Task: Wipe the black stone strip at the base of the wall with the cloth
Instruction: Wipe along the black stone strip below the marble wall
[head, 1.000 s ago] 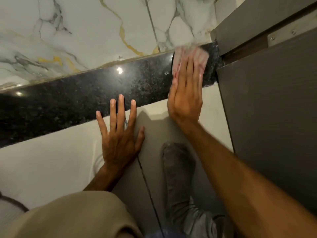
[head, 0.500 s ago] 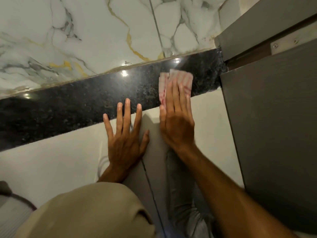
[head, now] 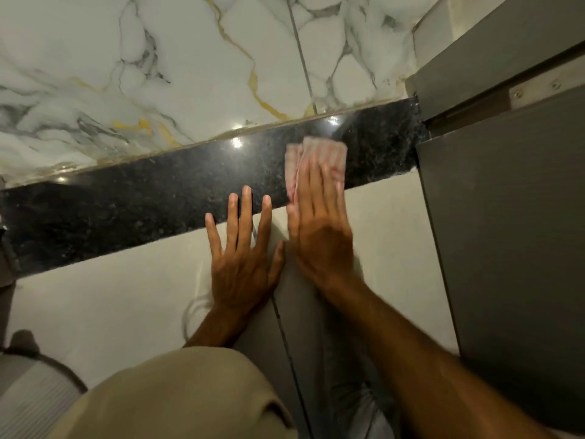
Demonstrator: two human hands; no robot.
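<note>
A glossy black speckled stone strip (head: 136, 201) runs along the foot of the white marble wall (head: 177, 68), from the left edge to the grey door frame. My right hand (head: 319, 229) lies flat on a pink-and-white striped cloth (head: 319, 150), pressing it against the strip right of centre; the fingers cover the cloth's lower part. My left hand (head: 243, 248) rests spread on the pale floor tile, its fingertips reaching onto the strip's lower edge, beside my right hand.
A grey door (head: 506, 232) and its frame close off the right side, meeting the strip's end. Pale floor tiles (head: 95, 299) with a dark grout line lie below. My beige-clad knee (head: 190, 397) and grey trouser leg fill the bottom. A ribbed grey object (head: 28, 394) sits bottom left.
My right hand has slid the cloth leftward along the strip, away from the door frame, and now lies close beside my left hand. My left hand has stayed planted.
</note>
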